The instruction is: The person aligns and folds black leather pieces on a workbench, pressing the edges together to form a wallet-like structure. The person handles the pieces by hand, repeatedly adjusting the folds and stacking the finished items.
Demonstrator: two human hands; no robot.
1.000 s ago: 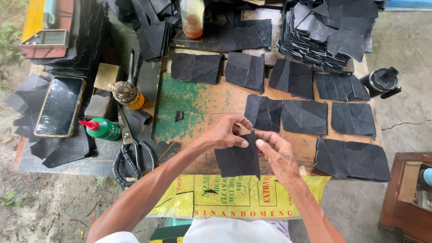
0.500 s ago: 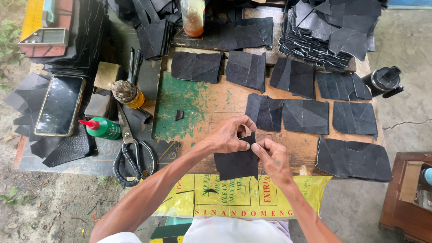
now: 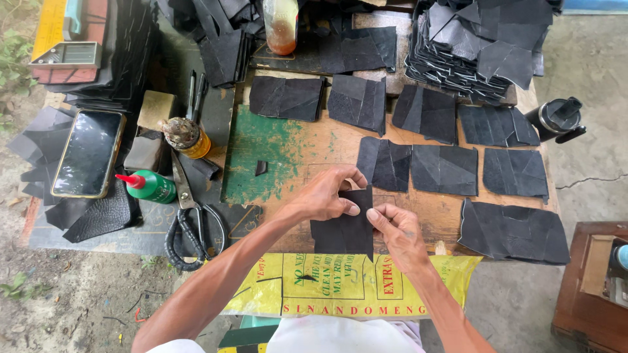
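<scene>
Worn wooden worktable (image 3: 307, 147) standing on cracked concrete floor (image 3: 589, 176), brown wooden stool (image 3: 592, 287) sitting right of it, daylight falling evenly.

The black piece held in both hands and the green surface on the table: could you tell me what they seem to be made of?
The black piece, pinched between left hand and right hand, looks like thin leather or imitation leather: matte, limp, with cut edges. Which one, I cannot tell. The green surface looks like painted wood: the green is worn, showing brown beneath.
</scene>
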